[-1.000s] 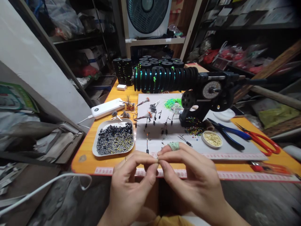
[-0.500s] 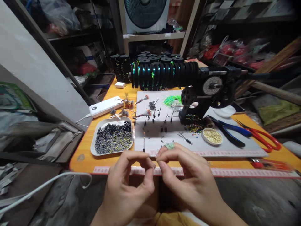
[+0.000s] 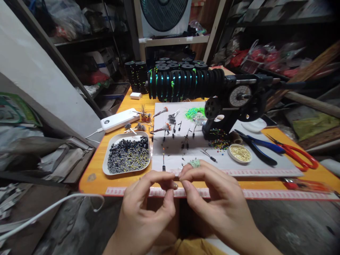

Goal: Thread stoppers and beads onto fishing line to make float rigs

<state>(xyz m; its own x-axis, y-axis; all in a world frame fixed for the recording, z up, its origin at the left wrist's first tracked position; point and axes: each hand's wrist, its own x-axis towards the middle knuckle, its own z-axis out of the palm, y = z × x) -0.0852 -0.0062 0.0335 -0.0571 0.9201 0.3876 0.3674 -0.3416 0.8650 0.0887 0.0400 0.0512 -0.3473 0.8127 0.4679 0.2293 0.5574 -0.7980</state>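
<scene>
My left hand [image 3: 147, 207] and my right hand [image 3: 212, 198] meet fingertip to fingertip above the table's front edge. The fingers of both are curled into a pinch. A tiny shiny bit [image 3: 175, 186] shows by the left fingertips, too small to name. Whatever lies between the right thumb and forefinger is hidden. A pale green textured band [image 3: 194, 163] wraps a finger of my right hand. Just beyond the fingers, a small black piece with an orange-tipped stem [image 3: 164, 168] stands upright on the light grey board [image 3: 175, 148].
A white tray [image 3: 105, 166] of small black and grey cylinders is at left. Behind stands a black machine [image 3: 217, 124] carrying a row of spools [image 3: 186, 85]. Tiny gold pieces fill a white dish [image 3: 230, 153]. Blue-handled pliers [image 3: 261, 152] and red scissors [image 3: 300, 156] lie at right.
Both hands have shifted very slightly to the right, their pinched fingertips still together. Nothing on the table has visibly moved.
</scene>
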